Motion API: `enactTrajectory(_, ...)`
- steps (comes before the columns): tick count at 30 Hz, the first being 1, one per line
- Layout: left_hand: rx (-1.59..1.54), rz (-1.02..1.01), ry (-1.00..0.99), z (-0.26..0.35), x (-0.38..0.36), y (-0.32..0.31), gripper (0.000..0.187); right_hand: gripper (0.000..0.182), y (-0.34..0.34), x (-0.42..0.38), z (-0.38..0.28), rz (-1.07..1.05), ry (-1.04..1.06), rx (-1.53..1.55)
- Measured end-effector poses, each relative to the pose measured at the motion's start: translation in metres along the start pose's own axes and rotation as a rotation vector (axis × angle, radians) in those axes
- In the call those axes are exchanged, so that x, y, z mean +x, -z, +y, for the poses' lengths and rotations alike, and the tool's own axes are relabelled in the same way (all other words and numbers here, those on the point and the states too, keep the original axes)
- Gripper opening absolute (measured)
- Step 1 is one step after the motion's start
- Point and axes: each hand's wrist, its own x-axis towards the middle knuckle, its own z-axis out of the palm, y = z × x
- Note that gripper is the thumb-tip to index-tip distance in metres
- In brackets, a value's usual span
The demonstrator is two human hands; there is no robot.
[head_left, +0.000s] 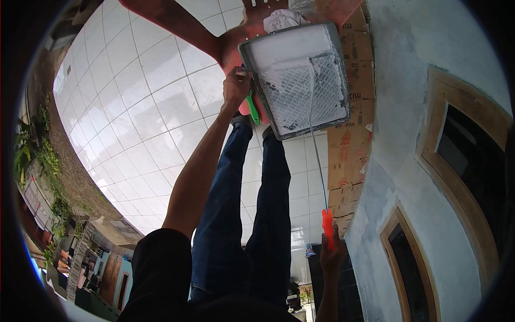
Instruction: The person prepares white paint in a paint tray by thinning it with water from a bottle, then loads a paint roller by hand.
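My right hand [331,248] is wrapped around the orange-red handle [328,228] of a paint roller. Its long thin metal rod [318,163] reaches up into a dark paint tray [284,134], where the roller end blends into the white paint and is hard to make out. White paint [292,45] fills the tray's far end and coats its ridged slope. At the tray's left rim, my left hand [237,86] is closed, its fingers curled against the edge. A green-handled tool [252,109] lies just below that hand, its other end hidden.
The tray rests on a red plastic chair [232,45], with a crumpled white cloth [283,20] behind it. Flattened cardboard [348,155] covers the tiles [166,104] along the wall [397,145]. Wooden-framed windows [413,268] are at the right; plants [45,177] at the left.
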Motion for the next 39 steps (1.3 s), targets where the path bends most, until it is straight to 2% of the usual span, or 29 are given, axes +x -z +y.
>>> enactTrajectory(5,-0.002,0.001,0.006,-0.001,-0.001,-0.002,0.032,0.040,0.019,-0.042,0.028,0.006,0.018,-0.014)
enactTrajectory(7,-0.017,0.009,0.012,-0.001,-0.001,-0.001,0.032,0.041,0.027,-0.054,0.035,-0.105,-0.165,-0.011)
enactTrajectory(8,-0.016,0.007,0.015,-0.003,-0.001,-0.002,0.032,0.041,0.028,-0.054,0.033,-0.106,-0.167,-0.012)
enactTrajectory(13,-0.051,0.044,-0.012,-0.007,0.001,-0.005,0.032,0.043,0.020,-0.040,0.036,-0.085,-0.136,-0.049)
enactTrajectory(20,-0.044,0.039,0.000,-0.004,0.001,-0.004,0.031,0.043,0.000,0.016,-0.014,-0.032,-0.068,-0.038)
enactTrajectory(22,-0.042,0.051,-0.002,-0.008,0.001,-0.006,0.031,0.046,-0.004,0.026,-0.022,0.021,0.056,-0.122)
enactTrajectory(26,-0.063,0.052,-0.005,-0.005,0.000,-0.003,0.030,0.043,-0.006,0.027,-0.018,0.031,0.089,-0.043)
enactTrajectory(31,-0.063,0.050,-0.009,-0.008,0.001,-0.006,0.031,0.043,0.008,-0.009,0.017,-0.058,-0.050,-0.092)
enactTrajectory(34,-0.070,0.050,0.005,-0.003,-0.002,-0.005,0.031,0.042,0.015,-0.020,0.025,-0.027,-0.001,-0.097)
enactTrajectory(39,-0.038,0.048,-0.015,-0.004,-0.001,-0.004,0.032,0.043,0.019,-0.001,0.005,-0.080,-0.106,-0.007)
